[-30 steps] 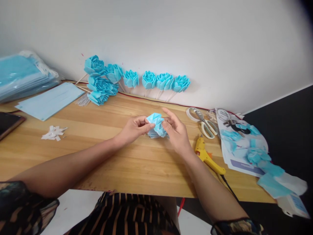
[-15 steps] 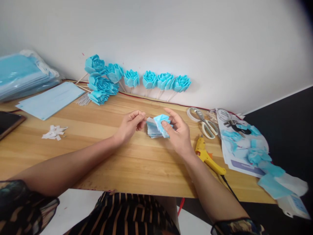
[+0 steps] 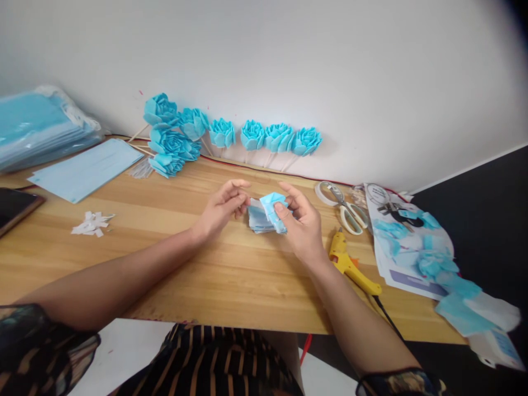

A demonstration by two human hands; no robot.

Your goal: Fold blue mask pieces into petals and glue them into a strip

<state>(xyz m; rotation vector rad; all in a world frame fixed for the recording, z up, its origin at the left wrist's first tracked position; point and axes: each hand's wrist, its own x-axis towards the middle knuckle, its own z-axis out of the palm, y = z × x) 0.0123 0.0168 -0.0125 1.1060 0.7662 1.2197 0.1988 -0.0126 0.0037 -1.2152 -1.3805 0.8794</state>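
My right hand grips a folded piece of light blue non-woven fabric between thumb and fingers, with the index finger raised. Just behind and below it lies a stack of blue-white fabric pieces, partly covered by the held piece. To the left, my left hand hovers over the table near the stack. Its thumb presses against the fingers while the index finger is lifted; whatever is in the pinch is too small to make out.
Several blue fabric roses lean on the wall. On the right are scissors, a yellow glue gun and papers with fabric scraps. White strips, fabric sheets, a bagged pack and a phone lie left.
The index finger of my left hand has lifted away from the others, and the hand has shifted slightly right. My right hand holds the folded fabric almost unmoved.
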